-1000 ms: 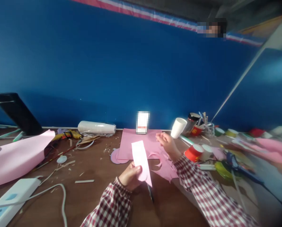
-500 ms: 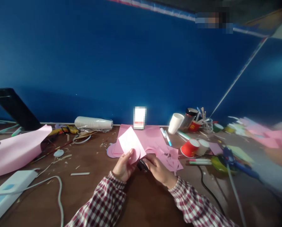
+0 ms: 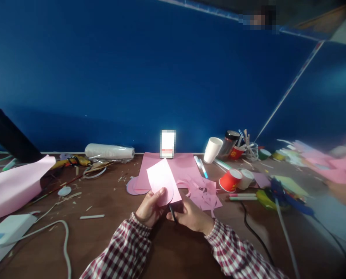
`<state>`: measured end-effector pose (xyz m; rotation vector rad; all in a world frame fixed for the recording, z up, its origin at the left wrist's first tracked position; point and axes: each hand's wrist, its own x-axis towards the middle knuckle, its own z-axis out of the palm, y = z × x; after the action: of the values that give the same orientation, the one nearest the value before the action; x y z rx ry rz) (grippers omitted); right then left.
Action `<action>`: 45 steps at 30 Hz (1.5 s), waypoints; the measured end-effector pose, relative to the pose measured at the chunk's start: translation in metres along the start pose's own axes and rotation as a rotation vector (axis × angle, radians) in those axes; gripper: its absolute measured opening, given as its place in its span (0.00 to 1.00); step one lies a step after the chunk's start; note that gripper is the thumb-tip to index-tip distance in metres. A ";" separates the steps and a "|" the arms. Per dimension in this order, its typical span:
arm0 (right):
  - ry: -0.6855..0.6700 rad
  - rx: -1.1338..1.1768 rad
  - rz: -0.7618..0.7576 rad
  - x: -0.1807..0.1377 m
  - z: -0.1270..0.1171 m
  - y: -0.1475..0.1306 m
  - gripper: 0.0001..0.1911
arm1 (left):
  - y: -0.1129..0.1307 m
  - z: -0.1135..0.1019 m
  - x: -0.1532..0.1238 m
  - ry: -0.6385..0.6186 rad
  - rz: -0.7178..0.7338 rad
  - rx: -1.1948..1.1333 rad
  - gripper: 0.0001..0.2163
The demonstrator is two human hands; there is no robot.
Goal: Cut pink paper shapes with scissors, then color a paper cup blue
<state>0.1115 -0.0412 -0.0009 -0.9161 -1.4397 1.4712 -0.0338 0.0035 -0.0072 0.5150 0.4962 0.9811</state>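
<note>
My left hand [image 3: 149,209] pinches a piece of pink paper [image 3: 161,176] between thumb and fingers, in front of me above the table. A curved cut runs through the paper near my thumb. My right hand [image 3: 194,215] is closed around black-handled scissors [image 3: 173,214] at the paper's lower right edge; their blades are mostly hidden. Behind my hands lies a pink sheet [image 3: 184,166], with rounded pink cutouts [image 3: 132,186] at its left and pink paper scraps [image 3: 204,195] at its right.
A red paper cup [image 3: 230,180], a white cup [image 3: 213,150] and markers [image 3: 242,197] stand or lie to the right. Further right is a blue glue gun [image 3: 295,201], near another person's hand [image 3: 344,195]. At left are wrapped cups [image 3: 110,151] and a power strip [image 3: 10,236].
My right hand has turned at the paper's edge, and its thumb and fingers have spread further apart on the scissors. The paper has dropped slightly. The view has shifted a little to the right.
</note>
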 end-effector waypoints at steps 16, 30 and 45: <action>0.256 -0.114 0.002 -0.014 -0.006 -0.005 0.21 | 0.000 0.001 0.013 0.416 0.211 0.042 0.15; 0.151 -0.159 0.199 -0.015 -0.001 -0.004 0.17 | 0.007 -0.003 0.016 0.490 0.323 0.037 0.13; 0.138 -0.153 0.206 -0.015 -0.007 0.001 0.19 | -0.009 -0.002 0.015 0.531 0.304 0.081 0.15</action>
<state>0.1230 -0.0524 -0.0029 -1.2680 -1.4028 1.4285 -0.0222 0.0122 -0.0168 0.4043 0.9542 1.4031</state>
